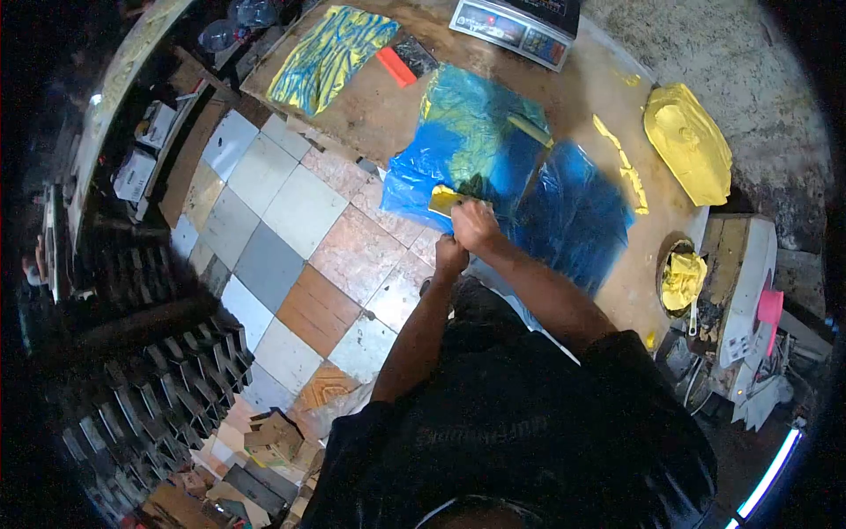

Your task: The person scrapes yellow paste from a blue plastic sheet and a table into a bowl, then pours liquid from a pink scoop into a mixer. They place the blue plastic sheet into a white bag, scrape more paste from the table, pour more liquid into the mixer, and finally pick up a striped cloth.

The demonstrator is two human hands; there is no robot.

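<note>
My right hand [476, 226] is closed around a flat scraper [443, 201] with yellow paste on its blade, held over the near edge of a blue plastic sheet [410, 189]. My left hand [452, 257] is a fist just below it, at the table's edge, against the hanging edge of the sheet. Yellow-green paste is smeared across the sheet's middle. A yellowish strip [530, 131] lies on its far right part. To the right, a darker blue plastic sheet [573, 216] covers the table beside my right forearm.
On the table [608, 79] are a yellow-and-blue streaked sheet [330, 57], a red-orange block [396, 67], a digital scale [511, 35] and a mound of yellow paste [687, 132]. A bowl of yellow paste [683, 278] stands at right. Metal racks [159, 397] stand left on the tiled floor [304, 198].
</note>
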